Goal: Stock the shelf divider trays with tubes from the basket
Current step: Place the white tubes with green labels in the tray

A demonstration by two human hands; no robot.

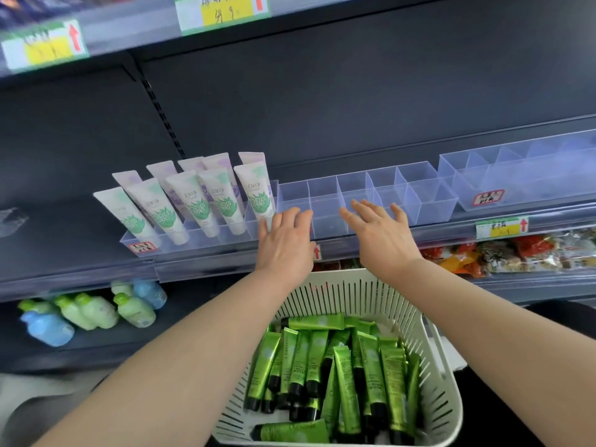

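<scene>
A white slotted basket (361,291) below the shelf holds several green tubes with black caps (342,366). On the shelf, a clear divider tray (429,198) in the middle has bare compartments. My left hand (287,240) and my right hand (380,233) are both raised to this tray's front wall, fingers spread, holding nothing. The clear tray to the left (225,233) carries several upright white tubes with green or purple prints (196,201).
A third clear divider tray (516,175) with a red-bordered label sits at the right. Price tags hang on the shelf rails. Green and blue bottles (96,311) lie on the lower shelf at left; snack packets (509,253) fill the lower right.
</scene>
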